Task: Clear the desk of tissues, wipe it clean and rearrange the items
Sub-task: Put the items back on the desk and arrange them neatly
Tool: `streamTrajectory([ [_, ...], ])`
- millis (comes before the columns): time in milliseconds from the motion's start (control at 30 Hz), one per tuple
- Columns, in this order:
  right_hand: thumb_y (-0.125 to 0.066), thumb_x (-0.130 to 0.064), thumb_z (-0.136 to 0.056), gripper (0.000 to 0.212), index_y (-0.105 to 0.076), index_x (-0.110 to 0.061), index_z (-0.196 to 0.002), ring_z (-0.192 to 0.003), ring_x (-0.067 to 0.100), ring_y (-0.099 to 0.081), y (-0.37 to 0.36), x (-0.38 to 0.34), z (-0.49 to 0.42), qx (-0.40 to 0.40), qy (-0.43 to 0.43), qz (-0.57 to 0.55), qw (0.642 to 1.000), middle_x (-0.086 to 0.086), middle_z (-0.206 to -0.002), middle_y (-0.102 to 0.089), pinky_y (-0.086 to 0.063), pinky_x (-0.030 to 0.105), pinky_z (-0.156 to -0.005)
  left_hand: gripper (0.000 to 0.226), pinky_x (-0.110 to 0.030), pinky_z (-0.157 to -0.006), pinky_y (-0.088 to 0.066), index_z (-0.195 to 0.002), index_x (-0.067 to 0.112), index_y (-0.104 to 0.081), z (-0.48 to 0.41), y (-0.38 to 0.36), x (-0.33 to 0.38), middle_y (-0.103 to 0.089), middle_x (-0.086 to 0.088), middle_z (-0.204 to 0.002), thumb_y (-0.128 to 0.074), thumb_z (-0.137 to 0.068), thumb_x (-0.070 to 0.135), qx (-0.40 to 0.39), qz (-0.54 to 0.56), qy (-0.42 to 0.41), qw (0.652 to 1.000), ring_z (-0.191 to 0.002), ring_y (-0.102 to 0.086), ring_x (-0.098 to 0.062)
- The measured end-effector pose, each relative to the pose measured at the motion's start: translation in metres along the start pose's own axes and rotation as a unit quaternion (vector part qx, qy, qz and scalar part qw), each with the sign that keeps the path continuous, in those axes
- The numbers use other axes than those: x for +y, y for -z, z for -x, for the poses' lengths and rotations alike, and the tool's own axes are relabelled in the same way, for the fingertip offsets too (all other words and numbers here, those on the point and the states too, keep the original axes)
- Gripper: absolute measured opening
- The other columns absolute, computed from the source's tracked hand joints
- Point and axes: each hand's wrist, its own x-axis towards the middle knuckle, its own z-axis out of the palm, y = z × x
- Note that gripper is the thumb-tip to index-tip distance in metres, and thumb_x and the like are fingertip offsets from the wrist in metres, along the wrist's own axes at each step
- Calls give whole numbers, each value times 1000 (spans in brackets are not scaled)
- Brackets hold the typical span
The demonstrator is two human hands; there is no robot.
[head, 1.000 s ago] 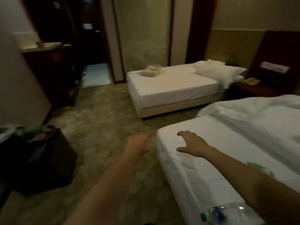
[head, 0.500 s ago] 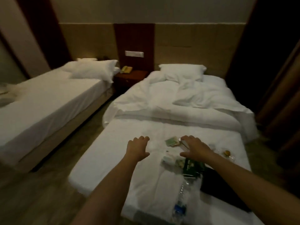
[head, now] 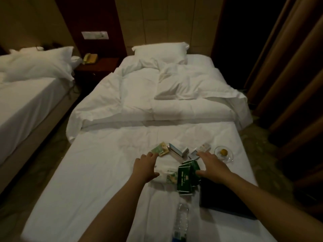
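As I watch through the head camera, left hand (head: 146, 167): fingers straight, tips at the green sachet (head: 157, 149), palm over the white tissue pack (head: 167, 173).
Right hand (head: 212, 165): fingers spread, thumb against the green boxes (head: 187, 177), gripping nothing I can see.
Tissue pack: flat on the bed (head: 87, 172), touching the green boxes.
Right of boxes: black folder (head: 225, 199).
Near edge: water bottle (head: 182, 217).

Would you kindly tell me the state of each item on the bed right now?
left hand, open, beside the green sachet
right hand, open, touching the green booklets
water bottle, lying on its side
glass dish, upright, holds something yellow
duvet, folded back and rumpled
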Motion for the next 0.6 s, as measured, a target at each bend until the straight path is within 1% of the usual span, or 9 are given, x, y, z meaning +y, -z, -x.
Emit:
streamTrajectory([
  [100,-67,-41,-83,80,-22,-21,-146,-131,25,-35,-24,10,-30,-16,-14,-18,1000,4,-148,-31,-37,36,-103,84,-40,-98,-40,-149,23,-22,-21,-27,-2,-36,-3,-146,-67,-83,49,-22,9,6,1000,-126,-44,-27],
  [200,-71,-37,-81,76,-28,-21,-142,-125,25,-39,-55,21,-54,-33,-46,-86,995,6,-140,-38,-40,37,-100,91,-39,-104,-36,-151,25,-17,-45,-62,-5,-28,-1,-152,-69,-80,49,-31,27,8,999,-133,-37,-25],
  [333,-71,-34,-82,71,-32,-22,-139,-122,24,-41,-91,41,-91,-28,-79,-150,985,6,-136,-41,-41,36,-97,100,-39,-109,-30,-153,22,-9,-85,-103,-8,-16,-2,-158,-70,-80,51,-37,5,-20,999,-141,-25,-25],
  [400,-72,-33,-81,70,-34,-22,-138,-122,24,-40,-109,49,-106,-18,-93,-173,980,6,-134,-42,-41,36,-96,104,-40,-112,-27,-153,22,-5,-105,-122,-10,-11,-3,-160,-69,-79,55,-43,0,-34,998,-144,-20,-25],
  [500,-73,-38,-80,79,-28,-20,-143,-126,25,-36,-139,60,-124,-13,-111,-181,977,8,-138,-38,-39,38,-101,110,-43,-118,-19,-154,22,0,-131,-151,-11,-6,-3,-161,-68,-77,60,-52,-6,-49,997,-146,-13,-25],
  [600,-73,-43,-77,89,-23,-16,-145,-129,27,-34,-167,65,-135,-8,-135,-185,973,9,-141,-35,-38,39,-104,113,-47,-119,-10,-154,23,3,-149,-181,-12,-2,-3,-162,-67,-75,63,-71,-16,-53,996,-148,-6,-24],
])
